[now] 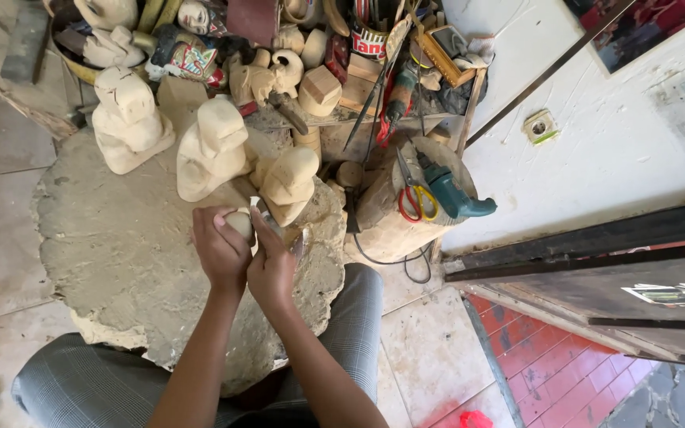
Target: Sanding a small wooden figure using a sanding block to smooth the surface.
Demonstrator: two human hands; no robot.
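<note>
Count: two hands, left hand [220, 252] and right hand [271, 269], one small pale wooden piece [240, 223] between them. Three large unpainted carved figures [212, 147] on the stone slab [120, 254]. One pair of scissors [415, 198] (red and yellow handles), one teal power drill [453, 194]. Shelf clutter too jumbled to count.

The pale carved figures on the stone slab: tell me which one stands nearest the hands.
The small carved figure on the right, just above the right hand. The middle figure and left figure are larger and stand farther back.
</note>
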